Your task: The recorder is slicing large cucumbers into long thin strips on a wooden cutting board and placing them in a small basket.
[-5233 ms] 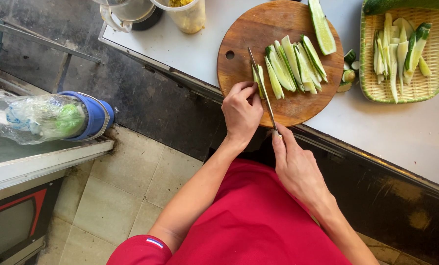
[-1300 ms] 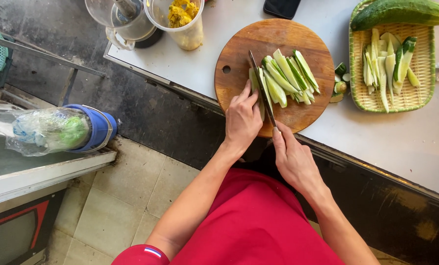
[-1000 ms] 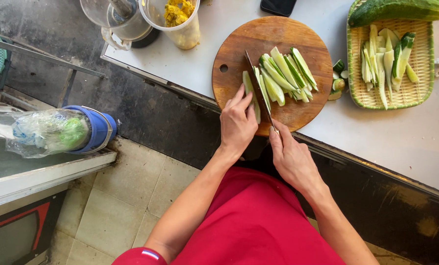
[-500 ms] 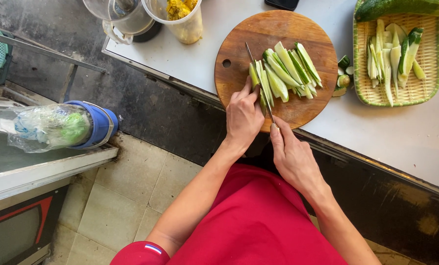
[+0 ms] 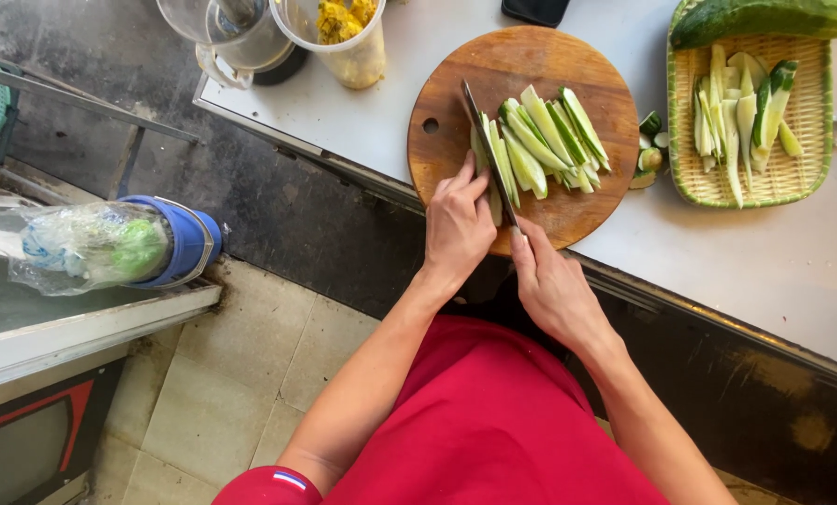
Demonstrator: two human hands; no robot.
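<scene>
Hands grip knife (image 5: 486, 140) and cucumber strip (image 5: 483, 166); basket (image 5: 685, 178) holds cut cucumber

a simple kitchen or food stall is shown: a round wooden cutting board (image 5: 521, 131) with cucumber strips (image 5: 545, 145), a woven tray (image 5: 811, 178), blender jugs (image 5: 236, 37) on a white counter (image 5: 764, 262), and a tiled floor (image 5: 241, 383) are seen.

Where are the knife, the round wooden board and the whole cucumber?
knife (image 5: 482, 136), head view, middle of the blade.
round wooden board (image 5: 456, 103), head view, bare wood near its hole.
whole cucumber (image 5: 764, 17), head view, middle of its green skin.
</scene>
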